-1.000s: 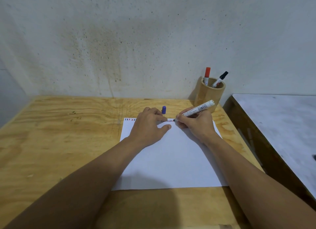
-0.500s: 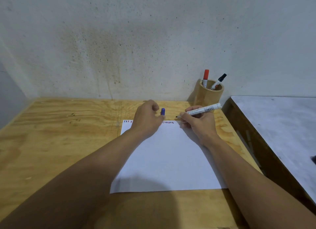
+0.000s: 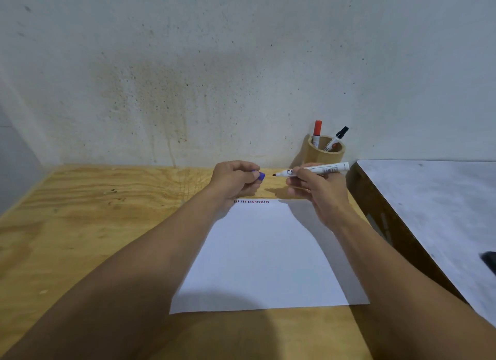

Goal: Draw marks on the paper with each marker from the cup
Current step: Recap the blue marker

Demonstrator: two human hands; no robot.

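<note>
- Head view: a wooden tabletop [image 3: 107, 212] meets a stained wall along its far edge. A white sheet of paper [image 3: 265, 257] lies on the right half, reaching nearly to the near edge.
- A short row of red, blue and dark marks [image 3: 251, 201] runs along the paper's far edge.
- A wooden cup [image 3: 326, 153] stands near the far right corner, against the wall, holding a red-capped marker [image 3: 317, 131] and a black-capped marker [image 3: 336, 139].
- The left hand [image 3: 236, 179] is curled, pinching a blue cap [image 3: 261, 175] between thumb and fingertips, raised above the tabletop just past the paper's far edge.
- The right hand [image 3: 316, 193] grips an uncapped white marker [image 3: 312, 170] held level, its dark tip pointing left at the cap, with a small gap between them.
- Judgement: the step is recapping. Doing it well means lining the cap's open end squarely with the tip, sliding straight along the barrel, and pressing until it seats, keeping the tip off the fingers.
- Two markers likely remain in the cup.
</note>
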